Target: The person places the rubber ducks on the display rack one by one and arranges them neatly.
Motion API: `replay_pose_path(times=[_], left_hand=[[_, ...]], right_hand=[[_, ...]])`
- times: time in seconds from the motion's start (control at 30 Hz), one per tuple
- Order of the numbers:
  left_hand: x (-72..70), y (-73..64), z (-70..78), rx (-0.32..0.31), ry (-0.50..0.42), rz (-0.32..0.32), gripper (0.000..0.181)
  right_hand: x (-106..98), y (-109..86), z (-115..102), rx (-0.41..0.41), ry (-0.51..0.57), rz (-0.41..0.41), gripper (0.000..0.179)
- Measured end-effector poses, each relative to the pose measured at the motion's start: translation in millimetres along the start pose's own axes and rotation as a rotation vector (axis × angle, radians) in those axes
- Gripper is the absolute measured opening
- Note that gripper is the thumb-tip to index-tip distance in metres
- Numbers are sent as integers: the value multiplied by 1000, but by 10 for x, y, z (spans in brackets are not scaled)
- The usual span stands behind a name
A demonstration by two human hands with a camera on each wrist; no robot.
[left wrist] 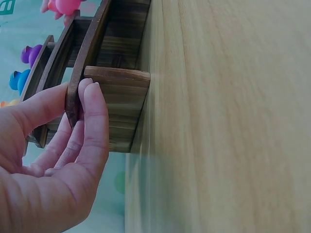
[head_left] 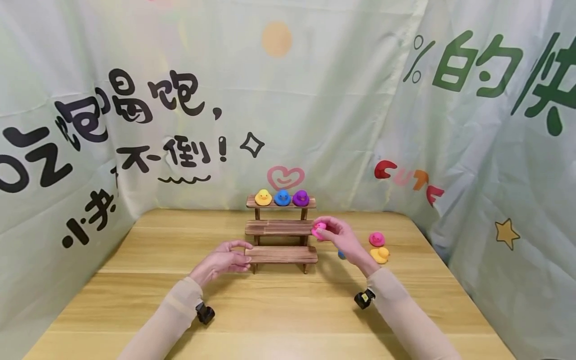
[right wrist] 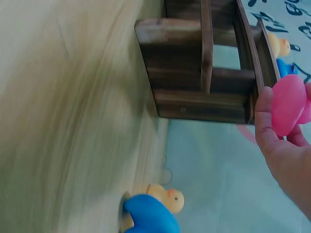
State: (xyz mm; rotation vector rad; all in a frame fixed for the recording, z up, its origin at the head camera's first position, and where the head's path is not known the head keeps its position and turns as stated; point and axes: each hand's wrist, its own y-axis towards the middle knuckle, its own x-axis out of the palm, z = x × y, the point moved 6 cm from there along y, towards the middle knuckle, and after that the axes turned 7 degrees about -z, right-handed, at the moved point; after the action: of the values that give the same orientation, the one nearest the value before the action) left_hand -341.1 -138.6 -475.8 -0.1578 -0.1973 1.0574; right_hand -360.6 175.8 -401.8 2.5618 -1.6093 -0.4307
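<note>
A three-step wooden display stand (head_left: 281, 255) stands on the table. My left hand (head_left: 227, 260) pinches the left end of its lowest step, thumb on top and fingers beneath, as the left wrist view shows. My right hand (head_left: 344, 239) holds a pink rubber duck (right wrist: 287, 104) between thumb and fingers, at the right end of the middle step. In the head view I cannot tell whether this duck touches the board. Along the top step sit a yellow duck (head_left: 263, 198), a blue duck (head_left: 282, 198) and a purple duck (head_left: 301, 198).
Right of the stand, on the table (head_left: 288, 320), lie another pink duck (head_left: 376, 239), a yellow-orange duck (head_left: 380, 255) and a blue duck (right wrist: 151, 214), mostly hidden by my right hand in the head view. Printed cloth (head_left: 333, 125) hangs behind and at both sides.
</note>
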Motion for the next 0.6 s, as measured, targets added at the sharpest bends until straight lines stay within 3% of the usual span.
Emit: replay_pose_path(times=[0.3, 0.6], left_hand=[[4, -5, 24, -1, -4, -4, 48], [-2, -21, 15, 3, 7, -16, 50]], right_hand=[[183, 54, 12, -66, -58, -11, 25], [329, 86, -27, -44, -47, 26, 28]])
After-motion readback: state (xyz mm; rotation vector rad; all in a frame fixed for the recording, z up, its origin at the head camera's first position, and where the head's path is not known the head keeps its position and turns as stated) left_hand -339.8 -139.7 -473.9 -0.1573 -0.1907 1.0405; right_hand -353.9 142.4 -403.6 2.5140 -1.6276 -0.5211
